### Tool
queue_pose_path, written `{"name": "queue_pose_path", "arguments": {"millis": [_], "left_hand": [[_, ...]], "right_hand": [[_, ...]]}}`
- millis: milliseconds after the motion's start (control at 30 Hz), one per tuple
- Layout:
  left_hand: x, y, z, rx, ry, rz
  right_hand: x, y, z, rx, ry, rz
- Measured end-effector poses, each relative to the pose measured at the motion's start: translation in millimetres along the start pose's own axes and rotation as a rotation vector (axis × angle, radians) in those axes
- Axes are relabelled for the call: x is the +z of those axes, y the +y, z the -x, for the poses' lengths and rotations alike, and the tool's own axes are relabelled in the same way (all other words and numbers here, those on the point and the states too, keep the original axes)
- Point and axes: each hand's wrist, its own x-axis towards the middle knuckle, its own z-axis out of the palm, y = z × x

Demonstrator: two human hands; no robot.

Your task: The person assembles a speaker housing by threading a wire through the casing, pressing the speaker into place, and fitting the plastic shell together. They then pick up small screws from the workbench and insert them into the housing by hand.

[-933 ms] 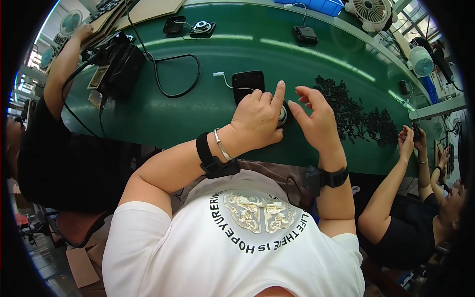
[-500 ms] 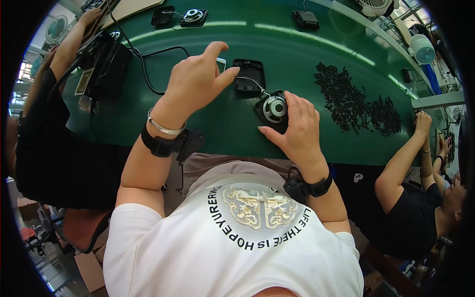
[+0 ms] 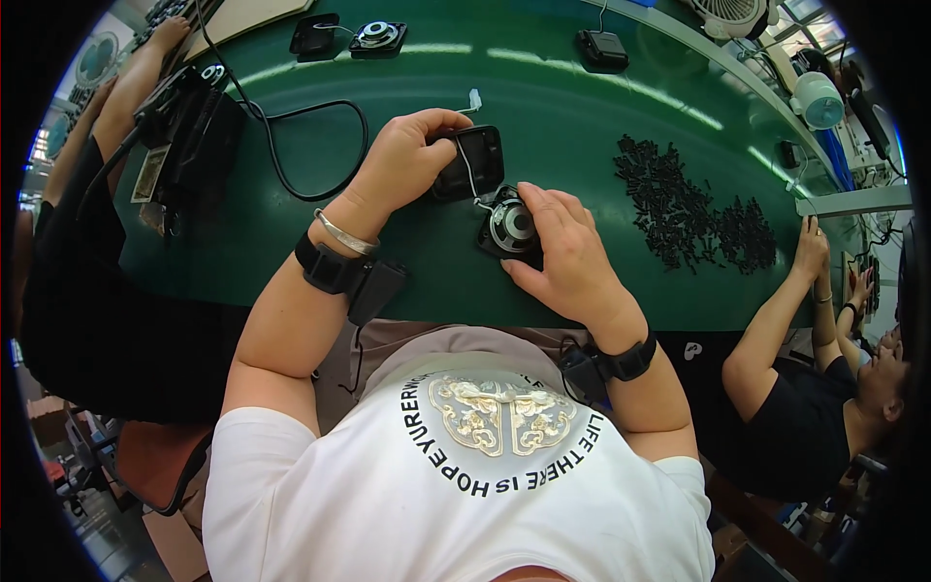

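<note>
My left hand point(image 3: 409, 153) is closed, thumb and fingers pinching the left edge of a square black speaker housing half point(image 3: 483, 155). A white cable point(image 3: 469, 167) crosses this shell; its small white connector point(image 3: 475, 100) sticks out beyond my left fingertips. The cable runs to a round silver-and-black speaker point(image 3: 511, 226) in a black square frame, nearer to me. My right hand point(image 3: 572, 250) grips that speaker's right side, fingers along its far edge and thumb at its near edge. The underside of the speaker is hidden.
A pile of small black pieces point(image 3: 684, 209) lies to the right on the green table point(image 3: 407, 276). Another opened speaker point(image 3: 378, 37) and a black box point(image 3: 603, 48) are at the back. A black device point(image 3: 194, 145) with a looping cord point(image 3: 364, 145) stands left. Co-workers sit on both sides.
My left hand has moved right and closed on the housing half, which is now tilted. My right hand and the speaker have shifted slightly left and nearer to me.
</note>
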Motion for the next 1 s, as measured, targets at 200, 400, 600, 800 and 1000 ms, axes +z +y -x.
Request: {"name": "queue_pose_path", "arguments": {"millis": [200, 400, 600, 800, 1000], "left_hand": [[13, 0, 6, 0.111, 0.003, 0.604], [11, -12, 5, 0.181, -0.243, 1.171], [19, 1, 10, 0.226, -0.44, 1.127], [16, 3, 13, 0.28, -0.575, 0.916], [12, 19, 22, 0.202, -0.625, 0.861]], "right_hand": [[4, -5, -10, -0.011, -0.041, -0.063], [-13, 12, -12, 0.279, -0.024, -0.579], [-6, 7, -38, 0.403, -0.021, -1.254], [-11, 4, -39, 0.333, -0.177, -1.314], [-17, 2, -34, 0.311, -0.22, -1.066]]}}
